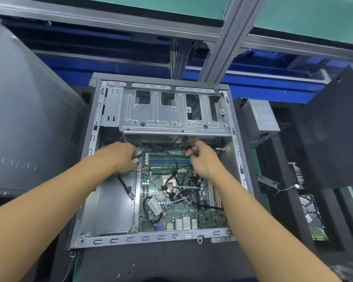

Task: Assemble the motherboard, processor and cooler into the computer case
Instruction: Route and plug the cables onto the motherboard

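Nearest, along the bottom of the frame: dark surface point(171, 265) under two bare forearms. Just beyond, computer case point(151, 239) lying on its side, open upward. Motherboard point(192, 218) already down in the case's lower right half, green, ports toward the near rail. Mid-board, processor socket point(168, 183) half hidden under loose black cables point(172, 157); chip present or not, cannot tell. No cooler on the board yet.

Further up, at the board's far edge:
- Left grip point(121, 157), at the board's upper left corner, curled round a bundle of thin wires point(140, 156) ending in a white plug point(135, 160).
- Right grip point(202, 159) pinching a black lead point(192, 150) between thumb and fingers, just past the memory slots point(161, 159).

Looks like cable sorting ahead of plugging in. To do it well:
- Hold each plug by its body, not by its wires.
- Line up the key with the header before pressing.
- Push straight down, never at a slant.
- Lift the slack clear of the socket, to avoid trapping it under the cooler later.
- Keep fingertips off bare contacts.

Beyond the hands, drive cage point(171, 115) spanning the upper part of the case. Far right of the frame, grey power supply point(259, 119), just beside the case wall. Far left, large grey side panel point(29, 119), leaning.
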`<state>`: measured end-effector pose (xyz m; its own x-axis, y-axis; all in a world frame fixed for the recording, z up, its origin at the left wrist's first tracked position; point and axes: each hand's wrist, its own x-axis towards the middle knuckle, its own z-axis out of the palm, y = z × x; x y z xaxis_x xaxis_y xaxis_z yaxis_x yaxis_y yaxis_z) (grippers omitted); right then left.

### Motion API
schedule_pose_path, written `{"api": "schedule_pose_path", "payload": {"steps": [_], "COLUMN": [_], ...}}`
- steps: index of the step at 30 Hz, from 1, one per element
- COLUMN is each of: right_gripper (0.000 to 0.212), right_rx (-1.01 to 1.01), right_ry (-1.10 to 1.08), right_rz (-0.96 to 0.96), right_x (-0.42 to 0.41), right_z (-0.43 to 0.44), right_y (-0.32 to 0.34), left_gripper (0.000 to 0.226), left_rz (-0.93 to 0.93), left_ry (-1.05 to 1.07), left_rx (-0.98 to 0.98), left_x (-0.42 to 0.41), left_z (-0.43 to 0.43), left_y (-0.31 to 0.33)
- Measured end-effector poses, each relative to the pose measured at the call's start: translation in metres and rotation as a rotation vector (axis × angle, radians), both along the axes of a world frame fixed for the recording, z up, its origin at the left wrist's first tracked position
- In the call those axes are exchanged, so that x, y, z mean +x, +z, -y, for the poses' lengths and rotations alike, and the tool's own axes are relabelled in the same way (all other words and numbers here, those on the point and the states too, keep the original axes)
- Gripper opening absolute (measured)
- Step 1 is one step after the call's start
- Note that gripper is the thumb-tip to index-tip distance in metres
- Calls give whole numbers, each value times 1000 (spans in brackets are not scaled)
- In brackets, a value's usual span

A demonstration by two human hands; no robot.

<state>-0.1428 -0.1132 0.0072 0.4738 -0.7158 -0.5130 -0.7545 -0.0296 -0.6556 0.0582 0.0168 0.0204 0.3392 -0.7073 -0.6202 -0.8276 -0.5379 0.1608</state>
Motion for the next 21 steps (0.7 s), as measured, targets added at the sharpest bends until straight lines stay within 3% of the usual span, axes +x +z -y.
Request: {"api": "schedule_pose_path", "payload": {"steps": [6,12,17,19,21], "right_gripper": [21,17,17,18,20], "right_rx": [-280,-196,-613,-580,-424], "right_ry": [12,4,205,191,118], "right_rz": [-19,6,22,14,-51], "right_x": [-8,-12,-12,-20,-31], "right_z": [-8,-17,-36,-43,-44], "right_y": [1,5,21,24,25], "left_gripper": [24,54,52,46,40], "left_rz": [131,265,258,244,232], "left_ry": [76,-9,-4,19,43], "left_rx": [-92,-24,-65,-61,-63], "left_x": [0,-4,-5,-5,-6], "left_z": [0,-3,-3,-3,-3], "left_y": [-3,-6,-6,-3,1]}}
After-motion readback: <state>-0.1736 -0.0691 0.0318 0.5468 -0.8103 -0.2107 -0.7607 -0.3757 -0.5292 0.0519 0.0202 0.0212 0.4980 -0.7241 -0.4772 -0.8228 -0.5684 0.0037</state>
